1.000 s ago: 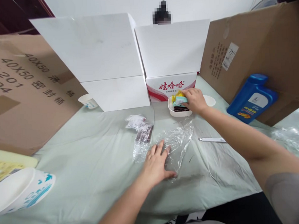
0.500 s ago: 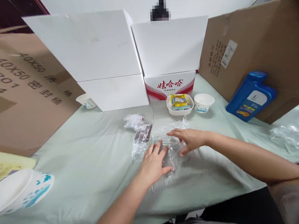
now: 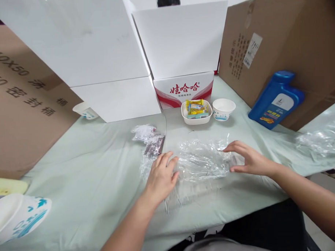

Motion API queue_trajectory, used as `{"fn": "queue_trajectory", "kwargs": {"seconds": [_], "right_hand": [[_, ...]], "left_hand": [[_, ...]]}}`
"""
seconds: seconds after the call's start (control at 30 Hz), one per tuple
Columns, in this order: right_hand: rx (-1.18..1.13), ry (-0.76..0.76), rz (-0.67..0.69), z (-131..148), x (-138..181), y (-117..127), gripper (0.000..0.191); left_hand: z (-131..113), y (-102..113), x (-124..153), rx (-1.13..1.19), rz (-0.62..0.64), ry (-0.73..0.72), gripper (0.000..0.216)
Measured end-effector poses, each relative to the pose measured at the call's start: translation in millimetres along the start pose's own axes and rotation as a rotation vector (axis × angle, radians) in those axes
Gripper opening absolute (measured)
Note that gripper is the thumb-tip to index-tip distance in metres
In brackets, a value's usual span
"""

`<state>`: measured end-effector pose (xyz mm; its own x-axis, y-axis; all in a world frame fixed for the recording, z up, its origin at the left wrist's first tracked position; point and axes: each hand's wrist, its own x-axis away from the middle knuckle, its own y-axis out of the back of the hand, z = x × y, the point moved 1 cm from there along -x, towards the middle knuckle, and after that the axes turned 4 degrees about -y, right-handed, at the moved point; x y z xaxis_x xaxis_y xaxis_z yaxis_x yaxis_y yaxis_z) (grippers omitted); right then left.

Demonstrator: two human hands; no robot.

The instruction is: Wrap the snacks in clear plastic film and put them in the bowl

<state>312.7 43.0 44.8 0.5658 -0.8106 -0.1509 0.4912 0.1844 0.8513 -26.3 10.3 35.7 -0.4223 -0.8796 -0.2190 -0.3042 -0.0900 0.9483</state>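
A crinkled sheet of clear plastic wrap (image 3: 203,162) lies spread on the green cloth between my hands. My left hand (image 3: 161,174) rests at its left edge, fingers slightly bent and apart. At the right edge is my right hand (image 3: 248,160), its thumb and fingers apart in a C shape. Whether the right fingertips touch the film is hard to see. Just beyond my left hand sits a dark brown flat piece (image 3: 155,145) partly under clear film, with a crumpled white-and-clear plastic bundle (image 3: 144,133) behind it.
A white tray (image 3: 197,121) of wrapped snacks and a paper bowl (image 3: 224,110) stand at the back. A blue bottle (image 3: 276,99) leans against a cardboard box (image 3: 263,38) on the right. White boxes (image 3: 181,40) line the back. Another paper bowl (image 3: 25,218) stands front left.
My right hand has moved right, away from the left hand, and the bunched film between them now lies wider and flatter. My left hand has shifted slightly left. The view has tilted.
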Motion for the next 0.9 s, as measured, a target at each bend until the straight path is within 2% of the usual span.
{"fn": "queue_trajectory", "kwargs": {"seconds": [0.07, 0.13, 0.2, 0.3, 0.4, 0.47, 0.53, 0.6, 0.67, 0.7, 0.77, 0.83, 0.9], "right_hand": [[0.052, -0.060, -0.149, -16.4, 6.8, -2.2, 0.043], [0.137, -0.109, -0.200, -33.9, 11.9, -5.3, 0.029], [0.260, -0.145, -0.207, -51.1, 16.2, -6.1, 0.027], [0.456, -0.271, -0.262, -67.3, 21.2, -0.1, 0.028], [0.536, -0.334, -0.408, -52.7, 20.9, 7.8, 0.027], [0.444, -0.223, -0.458, -24.2, 15.1, 7.9, 0.028], [0.260, -0.030, -0.326, 9.9, 5.0, 1.4, 0.033], [0.123, 0.107, -0.079, 38.3, -6.4, -9.4, 0.049], [0.059, 0.196, 0.177, 54.5, -15.5, -20.5, 0.062], [0.045, 0.226, 0.288, 57.9, -18.1, -24.9, 0.061], [0.025, 0.262, 0.443, 58.0, -18.8, -29.4, 0.042], [-0.001, 0.284, 0.495, 54.2, -13.6, -27.8, 0.022], [-0.024, 0.285, 0.477, 50.4, -4.1, -21.7, 0.014]], "left_hand": [[-6.2, -1.2, 0.4, 0.109, 0.060, -0.175, 0.039], [-11.3, -2.9, 1.3, 0.213, 0.202, -0.296, 0.044], [-13.3, -4.2, 2.2, 0.253, 0.304, -0.312, 0.056], [-12.2, -4.7, 3.7, 0.243, 0.360, -0.265, 0.072], [-11.0, -4.3, 5.2, 0.239, 0.394, -0.247, 0.084], [-11.5, -4.2, 5.8, 0.233, 0.406, -0.248, 0.087], [-12.9, -4.5, 6.3, 0.221, 0.406, -0.251, 0.080], [-14.2, -4.8, 7.1, 0.207, 0.396, -0.253, 0.061], [-14.8, -4.6, 8.4, 0.191, 0.394, -0.260, 0.036], [-14.7, -3.9, 9.2, 0.187, 0.396, -0.266, 0.025], [-14.0, -0.8, 10.3, 0.195, 0.397, -0.282, 0.012], [-13.2, 5.2, 10.6, 0.229, 0.389, -0.288, 0.011], [-12.6, 13.5, 10.3, 0.284, 0.395, -0.279, 0.012]]}}
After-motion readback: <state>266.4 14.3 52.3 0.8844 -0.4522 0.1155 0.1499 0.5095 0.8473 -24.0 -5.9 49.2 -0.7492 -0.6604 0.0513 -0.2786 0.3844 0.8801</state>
